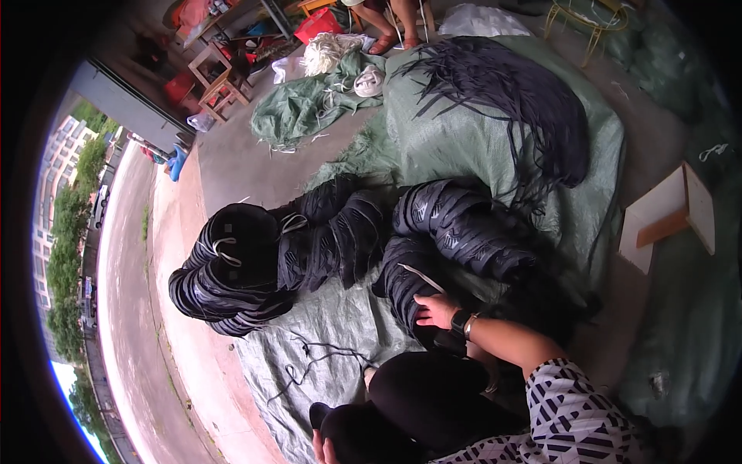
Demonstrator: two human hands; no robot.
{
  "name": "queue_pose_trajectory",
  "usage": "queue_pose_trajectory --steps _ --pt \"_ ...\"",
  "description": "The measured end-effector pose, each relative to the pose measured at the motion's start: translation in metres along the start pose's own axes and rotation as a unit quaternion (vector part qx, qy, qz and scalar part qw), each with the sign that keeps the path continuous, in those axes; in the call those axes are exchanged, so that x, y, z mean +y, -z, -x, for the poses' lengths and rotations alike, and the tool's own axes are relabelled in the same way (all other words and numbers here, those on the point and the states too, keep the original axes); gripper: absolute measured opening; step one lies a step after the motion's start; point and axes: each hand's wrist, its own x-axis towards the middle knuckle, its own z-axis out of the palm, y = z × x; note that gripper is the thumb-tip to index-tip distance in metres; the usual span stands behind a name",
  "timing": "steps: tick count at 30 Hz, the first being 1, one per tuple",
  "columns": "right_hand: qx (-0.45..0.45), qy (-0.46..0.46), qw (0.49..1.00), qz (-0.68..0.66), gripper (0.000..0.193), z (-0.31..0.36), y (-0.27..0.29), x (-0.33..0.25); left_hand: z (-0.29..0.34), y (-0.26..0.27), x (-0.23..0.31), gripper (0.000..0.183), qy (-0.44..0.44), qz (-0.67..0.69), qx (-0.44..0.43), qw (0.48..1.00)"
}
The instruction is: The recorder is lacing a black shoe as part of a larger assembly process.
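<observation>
My right hand (437,311), with a dark watch on its wrist, lies against a coiled bundle of black strips (400,290). Its fingers look slightly apart. A pale cord (421,276) crosses that bundle just above the hand. My left hand (325,448) is at the lower edge with only some fingers showing, apart and resting against my black trouser leg (363,433). More black bundles lie close by: one (232,263) at the left, tied with white cord (224,252), and a long rolled one (456,224) beyond my right hand.
Loose dark strips (502,93) are heaped on a green woven sheet (603,147). A wooden-edged white box piece (672,213) stands at the right. Black cord (309,359) trails over the pale sheet (309,325). A wooden stool (220,81) and another person's feet (394,42) are farther off.
</observation>
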Motion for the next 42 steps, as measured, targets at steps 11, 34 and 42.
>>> queue_pose_trajectory --steps 11,34,42 --pt "0.135 0.055 0.985 -0.097 0.07 -0.033 0.005 -0.005 0.004 -0.001 0.005 0.088 0.02 -0.01 -0.004 1.0" --pt "0.241 0.029 0.961 -0.131 0.077 -0.028 -0.025 -0.001 0.003 -0.004 -0.009 0.09 0.015 -0.004 0.01 1.0" --pt "0.373 0.128 0.919 -0.004 0.048 -0.067 -0.069 -0.002 0.0 -0.005 -0.01 0.088 0.005 -0.015 -0.011 1.0"
